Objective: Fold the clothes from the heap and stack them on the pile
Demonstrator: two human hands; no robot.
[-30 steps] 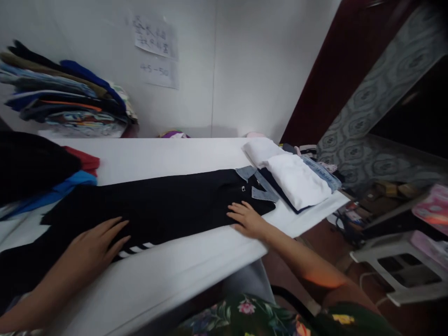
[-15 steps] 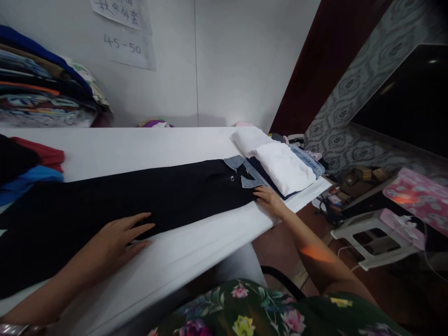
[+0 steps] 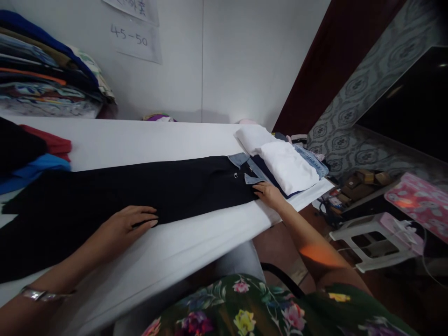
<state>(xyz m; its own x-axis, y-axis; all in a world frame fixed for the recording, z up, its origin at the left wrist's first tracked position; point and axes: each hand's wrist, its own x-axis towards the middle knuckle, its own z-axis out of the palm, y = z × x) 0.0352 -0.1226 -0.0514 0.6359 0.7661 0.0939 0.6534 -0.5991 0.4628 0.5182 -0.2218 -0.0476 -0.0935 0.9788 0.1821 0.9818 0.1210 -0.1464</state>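
A long black garment (image 3: 182, 186) with a light denim collar (image 3: 240, 160) lies flat along the white table, its collar end to the right. A small metal piece shows near the collar. My left hand (image 3: 131, 226), a silver bracelet on its wrist, is at the garment's near edge, with thumb and fingertips closed together on the fabric. Beside the lower collar point, my right hand (image 3: 269, 193) has its fingertips on the near corner of the garment, closed on the cloth. The undersides of both hands are hidden.
Folded white clothes (image 3: 285, 168) and denim pieces lie past the collar. At the left are red (image 3: 59, 147) and blue (image 3: 45, 169) cloths, with a tall stack of folded clothes (image 3: 45, 77) behind. A white stool (image 3: 364, 252) stands right of the white table (image 3: 168, 142).
My left thumb has come up toward the fingers at the garment's edge. My right fingers have drawn closer together at the collar end. The view has shifted slightly.
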